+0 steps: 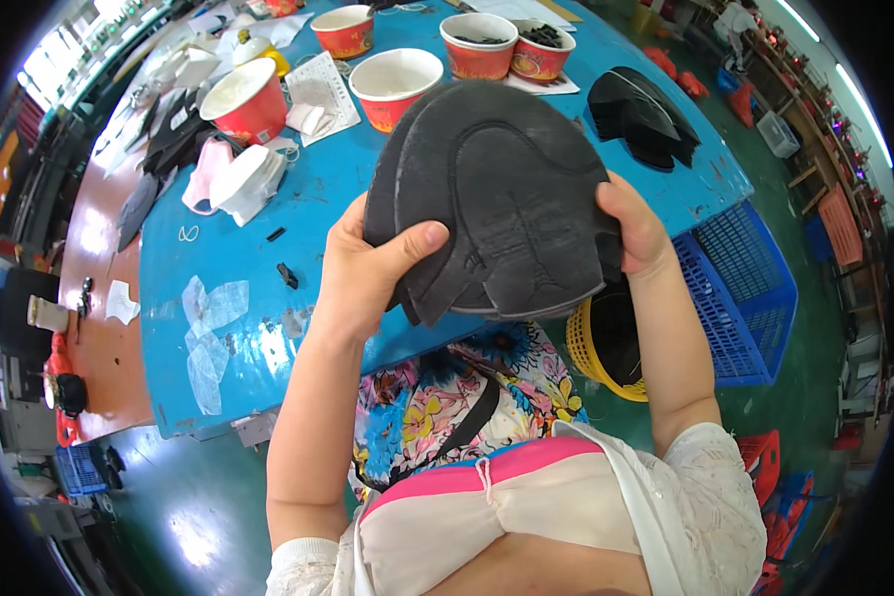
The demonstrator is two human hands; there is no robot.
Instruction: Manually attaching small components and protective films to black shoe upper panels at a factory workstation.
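Note:
Up above the near table edge I hold a stack of black, rounded, padded-looking fabric pieces (512, 199) with notched lower edges. A curved line and a pattern are pressed into the front piece. My left hand (372, 253) is closed on the stack's left side, its thumb lying across the front face. At the right edge my right hand (636, 223) grips the same stack, thumb in front; its other fingers are mostly hidden behind. Another pile of black shaped pieces (641, 109) lies on the blue table (348, 343) at the far right.
Red paper tubs (243, 104) stand along the back, some holding small black bits. White cloth-like pieces (248, 184) and scraps (212, 328) lie on the left. A yellow basket (591, 343) and a blue crate (740, 293) stand at the right beyond the table edge.

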